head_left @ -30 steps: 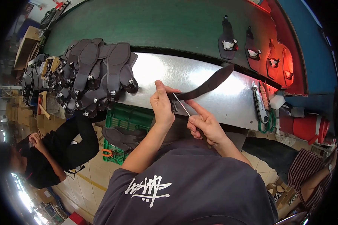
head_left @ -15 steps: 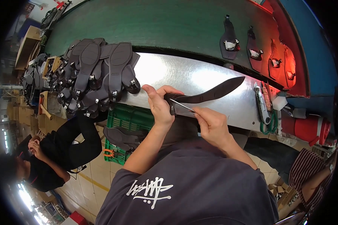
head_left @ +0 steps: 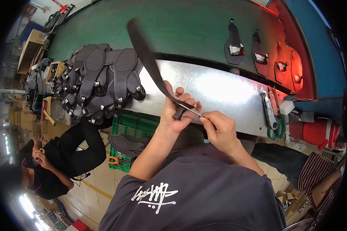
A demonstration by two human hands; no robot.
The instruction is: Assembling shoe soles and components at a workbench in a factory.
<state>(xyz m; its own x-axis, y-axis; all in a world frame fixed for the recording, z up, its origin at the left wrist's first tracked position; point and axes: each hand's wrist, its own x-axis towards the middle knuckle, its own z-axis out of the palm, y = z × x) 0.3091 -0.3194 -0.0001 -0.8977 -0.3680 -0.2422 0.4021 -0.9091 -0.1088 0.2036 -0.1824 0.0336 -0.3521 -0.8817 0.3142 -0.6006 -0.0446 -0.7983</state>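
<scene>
My left hand (head_left: 170, 117), palm turned up, grips the heel end of a dark shoe insole (head_left: 148, 57). The insole's long front part stands up and away from me, slightly blurred by motion. My right hand (head_left: 221, 131) pinches a thin metal rod tool (head_left: 192, 111). The rod's far end lies against the insole's heel end, by the fingers of my left hand; the exact contact is hidden. Left of my hands, a heap of dark insoles (head_left: 92, 65) with heel pieces is piled on the metal ledge (head_left: 219, 90).
Beyond the ledge runs a green conveyor belt (head_left: 181, 30), carrying several insoles (head_left: 234, 42) toward a red-lit opening (head_left: 297, 57). At right lie a utility knife (head_left: 269, 109) and green-handled scissors (head_left: 279, 129). A green crate (head_left: 133, 121) with orange pliers (head_left: 113, 159) stands below. People are at both sides.
The insole's front part has swung from pointing right to pointing up and left. My left hand has turned palm up. My right hand stays nearly in place with the rod.
</scene>
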